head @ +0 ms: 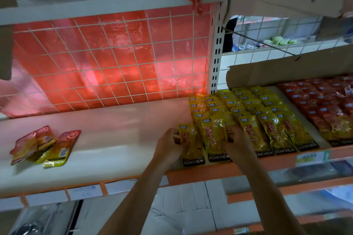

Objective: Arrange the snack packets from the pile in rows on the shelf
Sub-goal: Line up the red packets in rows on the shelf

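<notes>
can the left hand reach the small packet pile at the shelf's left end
Probably yes: bare shelf lies between the left hand and the pile, though it grips a yellow packet.

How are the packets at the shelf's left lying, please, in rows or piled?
Piled: the packets overlap at skewed angles.

At four o'clock, yellow snack packets (254, 118) each carry a red label, a small blue patch and a black band lettered in white. At three o'clock lie red packets (324, 101). At eight o'clock is a red-and-yellow pile (44, 145). The shelf (114, 139) is white, edged orange. Behind it, a white wire grid (114, 59) crosses a red plastic sheet (91, 47).
</notes>
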### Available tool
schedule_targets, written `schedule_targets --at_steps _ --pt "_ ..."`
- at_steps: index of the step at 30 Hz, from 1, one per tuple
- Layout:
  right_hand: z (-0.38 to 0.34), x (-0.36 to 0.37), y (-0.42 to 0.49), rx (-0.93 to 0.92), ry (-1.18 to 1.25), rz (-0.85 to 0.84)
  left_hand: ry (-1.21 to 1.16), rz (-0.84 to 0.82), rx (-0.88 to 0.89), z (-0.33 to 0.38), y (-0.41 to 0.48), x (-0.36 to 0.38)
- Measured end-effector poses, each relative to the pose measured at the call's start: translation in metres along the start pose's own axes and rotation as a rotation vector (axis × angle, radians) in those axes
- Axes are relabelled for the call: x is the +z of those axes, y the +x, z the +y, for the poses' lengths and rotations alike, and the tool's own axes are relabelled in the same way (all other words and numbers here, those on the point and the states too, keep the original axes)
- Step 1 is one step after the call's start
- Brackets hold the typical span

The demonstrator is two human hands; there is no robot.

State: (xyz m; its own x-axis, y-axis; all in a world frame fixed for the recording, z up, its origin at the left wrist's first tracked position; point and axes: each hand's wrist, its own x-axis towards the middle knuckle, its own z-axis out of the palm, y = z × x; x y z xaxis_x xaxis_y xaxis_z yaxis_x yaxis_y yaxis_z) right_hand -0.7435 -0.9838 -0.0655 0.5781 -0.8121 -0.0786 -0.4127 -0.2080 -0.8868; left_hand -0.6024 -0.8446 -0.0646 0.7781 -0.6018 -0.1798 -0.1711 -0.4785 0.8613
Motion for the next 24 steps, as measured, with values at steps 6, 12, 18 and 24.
schedule_targets --at_steps 6,12,18,24 --pt "-0.008 0.002 -0.011 -0.115 -0.27 0.011 0.102 -0.001 0.037 0.0 -0.001 0.002" --pt "-0.008 0.005 -0.012 -0.107 -0.316 0.042 0.22 -0.006 0.073 0.003 -0.002 0.004" --pt "-0.008 0.002 -0.012 -0.102 -0.322 0.028 0.201 0.002 0.03 0.004 0.003 0.002" --pt "-0.008 0.006 -0.015 -0.111 -0.379 0.005 0.237 0.0 0.044 0.003 0.003 0.003"
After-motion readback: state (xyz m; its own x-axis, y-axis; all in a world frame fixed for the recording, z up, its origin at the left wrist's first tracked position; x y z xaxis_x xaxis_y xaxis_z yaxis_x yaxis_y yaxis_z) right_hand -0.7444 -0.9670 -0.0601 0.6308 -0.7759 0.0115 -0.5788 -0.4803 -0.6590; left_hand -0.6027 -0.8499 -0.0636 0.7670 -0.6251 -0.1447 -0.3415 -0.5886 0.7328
